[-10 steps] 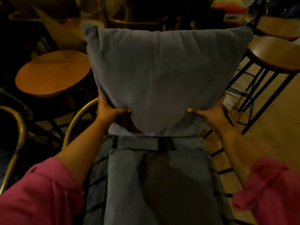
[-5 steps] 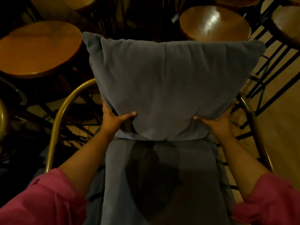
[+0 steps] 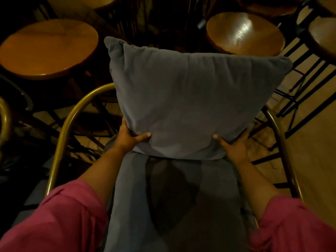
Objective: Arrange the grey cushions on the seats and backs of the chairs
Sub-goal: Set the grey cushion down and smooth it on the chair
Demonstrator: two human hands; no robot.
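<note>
A square grey back cushion (image 3: 190,99) stands upright at the rear of a chair with a curved brass frame (image 3: 61,135). Its lower edge rests on the flat grey seat cushion (image 3: 174,202) that covers the seat. My left hand (image 3: 130,138) grips the back cushion's lower left corner, thumb on its front. My right hand (image 3: 234,143) grips the lower right corner the same way. The chair's backrest is hidden behind the cushion. Pink sleeves cover both forearms at the bottom.
Round wooden stools crowd the space: one at left (image 3: 45,50), one behind at upper right (image 3: 245,33), another at the right edge (image 3: 325,35), all on black metal legs. Another brass chair frame (image 3: 4,120) shows at far left. Wooden floor (image 3: 309,160) lies to the right.
The view has tilted down and the back cushion has come lower, so its bottom edge now sits against the seat cushion. Both hands keep their hold on the lower corners.
</note>
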